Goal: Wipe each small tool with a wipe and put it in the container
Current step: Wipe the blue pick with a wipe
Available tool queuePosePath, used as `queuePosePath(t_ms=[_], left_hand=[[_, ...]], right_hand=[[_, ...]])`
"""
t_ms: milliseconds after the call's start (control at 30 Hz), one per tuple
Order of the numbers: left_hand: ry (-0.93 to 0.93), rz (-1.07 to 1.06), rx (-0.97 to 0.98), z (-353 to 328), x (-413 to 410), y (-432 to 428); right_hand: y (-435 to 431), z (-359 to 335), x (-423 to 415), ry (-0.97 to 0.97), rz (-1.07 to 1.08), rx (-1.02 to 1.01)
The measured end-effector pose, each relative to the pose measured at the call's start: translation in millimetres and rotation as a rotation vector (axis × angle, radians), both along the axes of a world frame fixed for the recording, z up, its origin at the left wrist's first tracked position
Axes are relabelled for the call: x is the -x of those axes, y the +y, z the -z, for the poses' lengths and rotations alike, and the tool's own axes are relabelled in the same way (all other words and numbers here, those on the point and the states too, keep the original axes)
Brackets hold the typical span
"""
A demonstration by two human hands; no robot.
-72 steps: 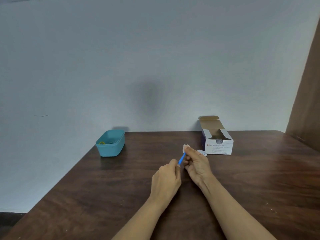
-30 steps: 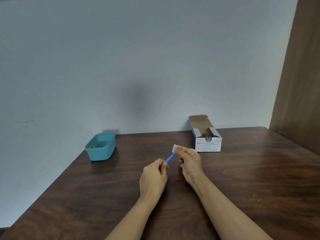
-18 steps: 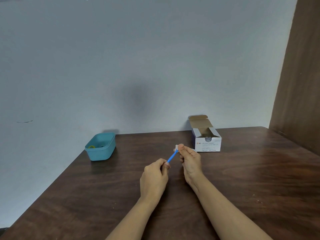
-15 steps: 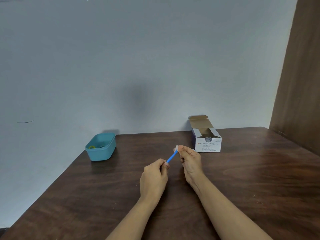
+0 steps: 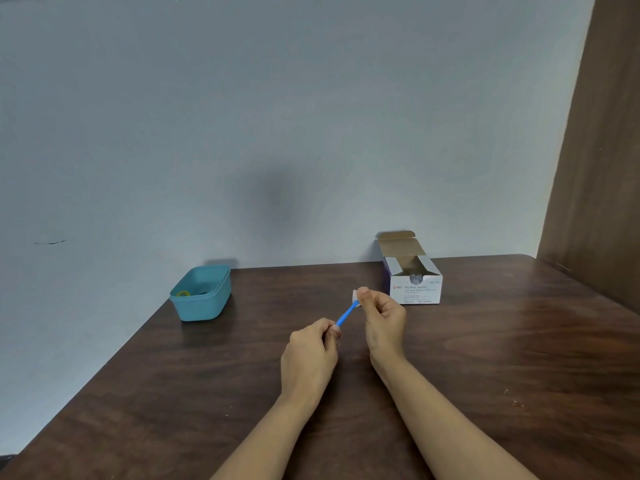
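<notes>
- Blue and slim, the small tool [image 5: 346, 314] is held in the air just above the dark wooden worktop [image 5: 502, 358], slanting up from lower left to upper right between the two hands.
- The left hand [image 5: 310, 355] holds the tool's lower end; its fingers [image 5: 330, 336] are curled in and pinch the stick at their tips.
- The right hand [image 5: 384, 320] is raised beside it, thumb on top, its fingers [image 5: 364, 295] pressed together on a small white wipe [image 5: 355, 295] folded round the tool's upper end.
- Both forearms reach in from the bottom edge, bare, the wrists near each other but apart.
- A teal container [image 5: 202, 294] stands at the far left corner of the worktop, close to the wall and well apart from the hands; inside it lie a yellow ring [image 5: 182, 293] and some darker bits too small to make out.
- A white cardboard box [image 5: 414, 284] marked "Alcohol Swabs" sits at the back, just beyond the right hand, with its top flap standing open.
- A pale grey wall [image 5: 277, 116] rises behind the worktop, and a brown wooden panel [image 5: 602, 150] runs up the right side.
</notes>
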State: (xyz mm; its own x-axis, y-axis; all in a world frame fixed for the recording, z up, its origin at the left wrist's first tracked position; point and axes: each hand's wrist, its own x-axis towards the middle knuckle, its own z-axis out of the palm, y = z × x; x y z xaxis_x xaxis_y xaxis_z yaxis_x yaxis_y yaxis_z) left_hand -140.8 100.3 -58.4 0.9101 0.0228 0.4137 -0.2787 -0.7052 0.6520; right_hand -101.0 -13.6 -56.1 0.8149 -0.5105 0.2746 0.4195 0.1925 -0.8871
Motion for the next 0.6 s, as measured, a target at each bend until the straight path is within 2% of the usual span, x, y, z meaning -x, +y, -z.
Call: queuePosePath(t_ms=[133, 400, 600], left_hand=[[-0.018, 0.005, -0.009, -0.2, 0.4, 0.1], [-0.046, 0.071, 0.001, -2.6, 3.0, -1.1], [-0.067, 0.057, 0.035, -3.6, 3.4, 0.3]], right_hand=[[-1.1, 2.3, -1.8, 0.018, -0.016, -0.005], [-6.3, -2.8, -0.1, 0.04, -0.08, -0.286], [-6.7, -2.0, -1.4, 0.134, -0.132, -0.284]])
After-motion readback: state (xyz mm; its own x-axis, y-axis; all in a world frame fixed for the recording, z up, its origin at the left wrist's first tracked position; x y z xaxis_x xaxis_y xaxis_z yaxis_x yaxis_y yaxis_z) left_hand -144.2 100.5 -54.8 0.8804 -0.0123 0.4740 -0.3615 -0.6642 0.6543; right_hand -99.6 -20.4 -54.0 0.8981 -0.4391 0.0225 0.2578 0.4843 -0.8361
